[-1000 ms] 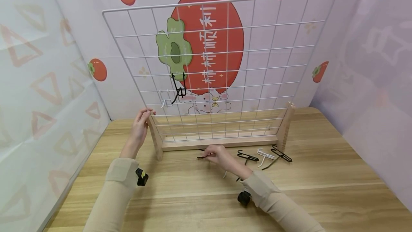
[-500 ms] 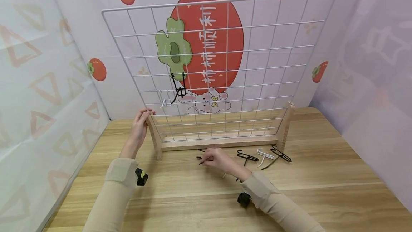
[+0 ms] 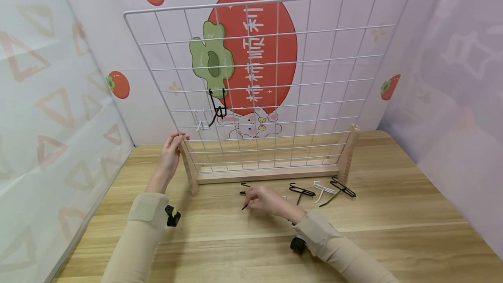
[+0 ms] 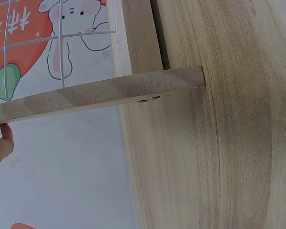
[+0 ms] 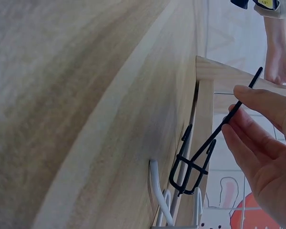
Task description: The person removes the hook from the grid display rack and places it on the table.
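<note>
My right hand (image 3: 267,200) pinches the prong of a black wire hook (image 5: 210,138) between thumb and fingers. In the right wrist view its frame and two bent ends hang close to the table, by the rack's base. A white hook (image 5: 157,188) lies just beside it; in the head view my hand mostly hides that one. My left hand (image 3: 170,154) grips the top of the left wooden post (image 3: 189,165) of a white wire grid rack (image 3: 267,1). On the grid's lower left hang a black hook (image 3: 218,110) and a white hook (image 3: 201,125).
Right of my right hand lie a black hook (image 3: 301,189), a white hook (image 3: 324,188) and another black hook (image 3: 343,188). The rack's wooden base bar (image 3: 267,173) runs behind them on the wood-grain table (image 3: 220,248). Printed curtains surround the table.
My right hand has drawn slightly toward me, and the pinched prong end has lowered and tilted, uncovering the hook's bent ends. The left hand stays on the post.
</note>
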Available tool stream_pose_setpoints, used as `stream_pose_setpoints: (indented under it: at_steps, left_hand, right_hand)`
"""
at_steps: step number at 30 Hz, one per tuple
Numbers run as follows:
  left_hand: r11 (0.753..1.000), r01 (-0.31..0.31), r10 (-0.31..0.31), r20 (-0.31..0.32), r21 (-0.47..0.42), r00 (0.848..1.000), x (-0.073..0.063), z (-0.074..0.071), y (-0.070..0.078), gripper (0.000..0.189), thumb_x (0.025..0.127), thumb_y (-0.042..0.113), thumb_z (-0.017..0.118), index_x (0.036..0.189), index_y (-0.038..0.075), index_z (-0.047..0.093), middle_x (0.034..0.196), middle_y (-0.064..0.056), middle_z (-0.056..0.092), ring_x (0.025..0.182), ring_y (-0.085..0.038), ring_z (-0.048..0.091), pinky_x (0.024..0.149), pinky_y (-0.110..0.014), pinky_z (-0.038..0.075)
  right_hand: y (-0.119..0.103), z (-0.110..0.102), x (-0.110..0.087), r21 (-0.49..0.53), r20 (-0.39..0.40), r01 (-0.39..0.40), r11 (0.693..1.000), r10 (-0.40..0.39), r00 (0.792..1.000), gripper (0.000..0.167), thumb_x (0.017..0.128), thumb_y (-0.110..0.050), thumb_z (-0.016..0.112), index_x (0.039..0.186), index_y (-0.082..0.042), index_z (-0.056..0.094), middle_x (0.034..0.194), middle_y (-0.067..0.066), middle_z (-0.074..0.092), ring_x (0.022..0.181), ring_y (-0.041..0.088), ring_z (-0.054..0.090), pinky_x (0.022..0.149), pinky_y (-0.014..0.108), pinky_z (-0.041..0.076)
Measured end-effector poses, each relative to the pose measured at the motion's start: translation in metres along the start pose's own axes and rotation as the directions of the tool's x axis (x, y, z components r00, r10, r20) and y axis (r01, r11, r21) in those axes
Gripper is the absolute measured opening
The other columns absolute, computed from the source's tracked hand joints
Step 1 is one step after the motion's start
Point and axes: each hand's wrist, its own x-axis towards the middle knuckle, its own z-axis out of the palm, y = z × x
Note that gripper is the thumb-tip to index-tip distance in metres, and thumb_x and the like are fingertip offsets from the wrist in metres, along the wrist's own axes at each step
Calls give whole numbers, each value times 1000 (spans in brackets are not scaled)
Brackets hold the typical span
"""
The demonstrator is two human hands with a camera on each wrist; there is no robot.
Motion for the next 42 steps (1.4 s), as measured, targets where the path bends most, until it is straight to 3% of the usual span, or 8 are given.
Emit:
stream_pose_setpoints:
  at_steps: [10,17,32,42]
  left_hand:
    - [1000,-8,8,-8,-20,1000,1,1,0,11,96,17,38,96,18,48,93,4,55,99,-15,41,83,-24,29]
    - [1000,-6,6,-7,-9,1000,0,1,0,11,96,18,37,96,19,48,93,5,55,99,-14,41,82,-24,29]
    - [1000,3,-3,-6,-3,1000,0,1,1,9,96,20,39,98,18,47,94,5,54,100,-13,40,84,-24,29]
    - [1000,2,-3,-13,-10,1000,1,1,0,9,95,19,39,97,18,48,94,4,55,100,-14,41,84,-24,29]
  right_hand:
    - [2,2,-2,-47,-1,94,994,-94,996,6,75,3,65,76,-3,66,83,5,62,82,14,59,72,17,46]
    - [-1,1,-4,-72,39,37,997,-34,999,6,76,2,64,77,-3,66,82,2,62,83,12,59,73,17,45]
    - [-1,3,-6,-111,58,38,993,-32,998,7,76,1,65,76,-5,66,78,0,59,78,10,57,71,16,44]
    - [-1,1,-6,-54,42,22,998,-20,999,8,76,0,66,84,0,65,86,6,62,83,19,60,71,23,48]
